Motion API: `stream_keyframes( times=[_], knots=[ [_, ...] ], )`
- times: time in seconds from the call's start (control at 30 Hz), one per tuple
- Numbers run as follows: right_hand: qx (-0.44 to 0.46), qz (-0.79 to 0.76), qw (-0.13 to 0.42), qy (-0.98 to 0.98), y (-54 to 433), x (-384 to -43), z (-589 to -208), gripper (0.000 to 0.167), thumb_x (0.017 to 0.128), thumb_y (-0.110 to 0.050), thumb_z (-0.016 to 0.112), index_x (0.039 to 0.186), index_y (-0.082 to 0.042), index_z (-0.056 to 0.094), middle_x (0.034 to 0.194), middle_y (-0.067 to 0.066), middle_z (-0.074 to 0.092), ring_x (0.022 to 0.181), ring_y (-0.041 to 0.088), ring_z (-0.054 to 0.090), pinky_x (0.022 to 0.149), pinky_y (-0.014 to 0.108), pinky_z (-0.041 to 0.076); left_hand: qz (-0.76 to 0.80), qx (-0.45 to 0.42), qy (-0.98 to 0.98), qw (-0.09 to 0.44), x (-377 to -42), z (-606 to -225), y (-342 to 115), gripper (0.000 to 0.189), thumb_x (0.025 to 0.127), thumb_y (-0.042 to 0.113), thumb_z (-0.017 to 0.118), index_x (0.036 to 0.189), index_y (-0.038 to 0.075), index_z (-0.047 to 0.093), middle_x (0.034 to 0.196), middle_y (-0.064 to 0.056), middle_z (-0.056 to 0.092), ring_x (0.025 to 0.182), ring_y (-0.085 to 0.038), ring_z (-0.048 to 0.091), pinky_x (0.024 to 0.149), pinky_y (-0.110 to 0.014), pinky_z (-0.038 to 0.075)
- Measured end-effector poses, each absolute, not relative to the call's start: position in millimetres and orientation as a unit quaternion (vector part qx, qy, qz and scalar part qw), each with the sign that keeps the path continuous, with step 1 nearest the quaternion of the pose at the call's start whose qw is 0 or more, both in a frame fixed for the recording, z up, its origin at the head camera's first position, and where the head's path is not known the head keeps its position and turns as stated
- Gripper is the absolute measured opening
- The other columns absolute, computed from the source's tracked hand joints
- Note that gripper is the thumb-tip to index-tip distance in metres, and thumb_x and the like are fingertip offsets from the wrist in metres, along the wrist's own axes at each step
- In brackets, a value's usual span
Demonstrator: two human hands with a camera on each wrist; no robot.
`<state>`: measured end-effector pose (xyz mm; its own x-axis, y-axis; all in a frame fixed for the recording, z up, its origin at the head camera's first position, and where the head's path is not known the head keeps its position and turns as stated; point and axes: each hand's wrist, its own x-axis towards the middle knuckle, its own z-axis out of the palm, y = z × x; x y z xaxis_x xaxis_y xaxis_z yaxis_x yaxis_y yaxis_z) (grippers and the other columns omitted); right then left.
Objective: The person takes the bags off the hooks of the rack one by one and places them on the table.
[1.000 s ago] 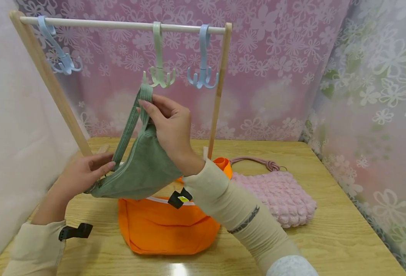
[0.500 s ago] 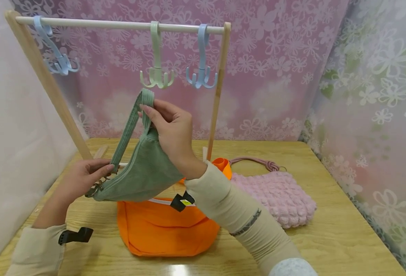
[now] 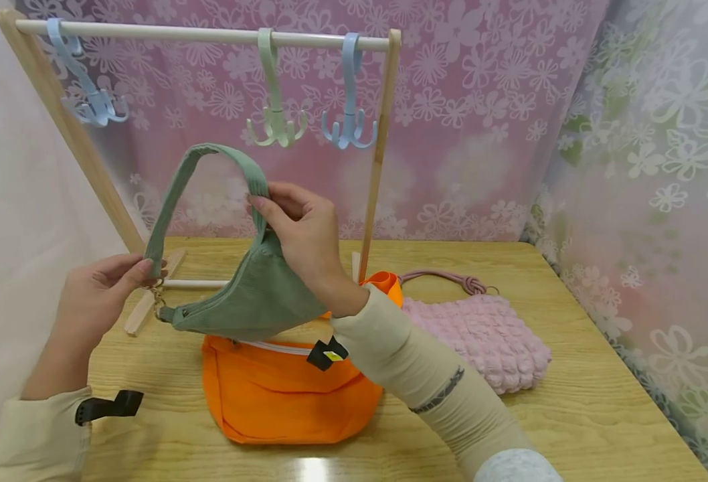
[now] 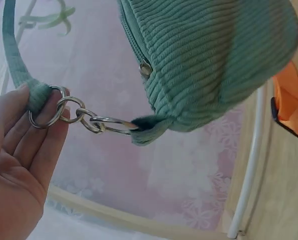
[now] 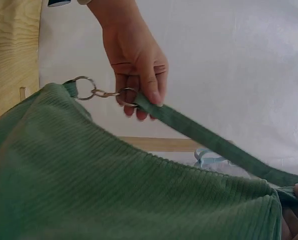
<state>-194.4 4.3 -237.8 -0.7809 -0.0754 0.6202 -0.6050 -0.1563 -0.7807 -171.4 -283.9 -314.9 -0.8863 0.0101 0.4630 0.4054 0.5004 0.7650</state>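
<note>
A green corduroy shoulder bag (image 3: 263,288) is held up in the air in front of the rack, its strap (image 3: 176,191) arched above it. My left hand (image 3: 98,298) pinches the strap's left end, beside the metal ring. A short metal chain (image 4: 81,115) links that end to the bag's corner, shown close in the left wrist view. With thumb and fingers, my right hand (image 3: 306,234) grips the strap's right side just above the bag body. The green hook (image 3: 276,124) hangs from the rail above and behind the bag, apart from the strap.
A wooden rack with a white rail (image 3: 203,32) carries blue hooks (image 3: 349,127) at both ends. Below the green bag, an orange bag (image 3: 294,402) lies on the wooden table (image 3: 601,375). To its right lies a pink puffy bag (image 3: 480,338) with a knotted handle.
My left hand has moved left and slightly up with the strap end, spreading the strap into a wide arch. The chain shows more clearly. My right hand has lowered slightly, still gripping the strap.
</note>
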Motion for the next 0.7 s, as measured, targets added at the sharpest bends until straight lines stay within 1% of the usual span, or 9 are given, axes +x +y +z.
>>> stream_keyframes(
  times=[0.1, 0.17, 0.23, 0.3, 0.37, 0.47, 0.57, 0.63, 0.7],
  knots=[
    [0.279, 0.711, 0.182, -0.619, 6, -195, -240, 0.020, 0.090, -0.003, 0.067, 0.108, 0.006, 0.070, 0.100, 0.018, 0.073, 0.087, 0.023, 0.072, 0.076, 0.034, 0.059, -0.550, -0.118, -0.796, 0.224, -170, -307, -287, 0.020, 0.095, 0.005, 0.061, 0.112, 0.006, 0.072, 0.087, 0.018, 0.073, 0.078, 0.003, 0.068, 0.076, -0.006, 0.048],
    [0.280, 0.715, 0.176, -0.615, 7, -194, -241, 0.020, 0.090, -0.002, 0.067, 0.108, 0.007, 0.069, 0.099, 0.019, 0.072, 0.088, 0.027, 0.071, 0.076, 0.035, 0.059, -0.558, -0.105, -0.787, 0.243, -169, -301, -288, 0.022, 0.096, 0.007, 0.061, 0.115, 0.006, 0.071, 0.088, 0.018, 0.072, 0.077, 0.003, 0.068, 0.077, -0.006, 0.048],
    [0.279, 0.721, 0.166, -0.612, 8, -193, -243, 0.020, 0.090, -0.001, 0.067, 0.108, 0.007, 0.069, 0.099, 0.019, 0.072, 0.088, 0.029, 0.071, 0.077, 0.035, 0.059, -0.568, -0.104, -0.773, 0.263, -168, -293, -290, 0.024, 0.095, 0.005, 0.060, 0.117, 0.000, 0.068, 0.089, 0.016, 0.073, 0.077, 0.001, 0.069, 0.078, -0.008, 0.049],
    [0.280, 0.726, 0.156, -0.609, 7, -192, -245, 0.020, 0.090, 0.000, 0.067, 0.108, 0.008, 0.069, 0.099, 0.020, 0.072, 0.087, 0.028, 0.071, 0.077, 0.035, 0.059, -0.547, -0.095, -0.781, 0.286, -167, -286, -293, 0.024, 0.096, 0.007, 0.060, 0.118, 0.002, 0.067, 0.089, 0.018, 0.072, 0.078, 0.003, 0.069, 0.077, -0.008, 0.050],
    [0.284, 0.728, 0.151, -0.606, 6, -190, -248, 0.020, 0.089, 0.001, 0.067, 0.108, 0.008, 0.069, 0.098, 0.021, 0.071, 0.086, 0.027, 0.071, 0.077, 0.035, 0.059, -0.559, -0.099, -0.767, 0.299, -166, -278, -297, 0.025, 0.095, 0.005, 0.060, 0.118, 0.000, 0.067, 0.090, 0.015, 0.073, 0.078, 0.001, 0.069, 0.075, -0.009, 0.051],
    [0.292, 0.728, 0.145, -0.603, 2, -187, -251, 0.021, 0.089, 0.003, 0.066, 0.108, 0.010, 0.068, 0.098, 0.024, 0.071, 0.085, 0.026, 0.072, 0.078, 0.036, 0.058, -0.555, -0.102, -0.764, 0.314, -165, -272, -306, 0.027, 0.096, 0.005, 0.058, 0.122, 0.000, 0.065, 0.093, 0.015, 0.073, 0.080, 0.001, 0.069, 0.076, -0.008, 0.050],
    [0.299, 0.728, 0.133, -0.603, -3, -184, -256, 0.021, 0.090, 0.003, 0.066, 0.109, 0.010, 0.068, 0.099, 0.026, 0.070, 0.085, 0.028, 0.072, 0.078, 0.035, 0.058, -0.578, -0.132, -0.735, 0.329, -166, -273, -321, 0.028, 0.096, 0.000, 0.056, 0.122, -0.006, 0.063, 0.098, 0.010, 0.073, 0.082, -0.001, 0.069, 0.078, -0.009, 0.048],
    [0.302, 0.724, 0.121, -0.609, -7, -180, -259, 0.021, 0.090, 0.001, 0.066, 0.110, 0.009, 0.068, 0.100, 0.025, 0.070, 0.086, 0.027, 0.072, 0.078, 0.034, 0.058, -0.564, -0.157, -0.730, 0.352, -170, -277, -334, 0.027, 0.096, -0.003, 0.054, 0.122, -0.011, 0.061, 0.102, 0.008, 0.073, 0.085, 0.000, 0.069, 0.078, -0.010, 0.048],
    [0.309, 0.718, 0.111, -0.614, -12, -177, -262, 0.022, 0.090, 0.000, 0.066, 0.110, 0.009, 0.068, 0.100, 0.025, 0.070, 0.086, 0.026, 0.072, 0.078, 0.032, 0.058, -0.540, -0.175, -0.734, 0.373, -172, -282, -349, 0.027, 0.097, -0.004, 0.052, 0.122, -0.013, 0.059, 0.104, 0.007, 0.072, 0.087, 0.001, 0.069, 0.079, -0.009, 0.048]
  ],
)
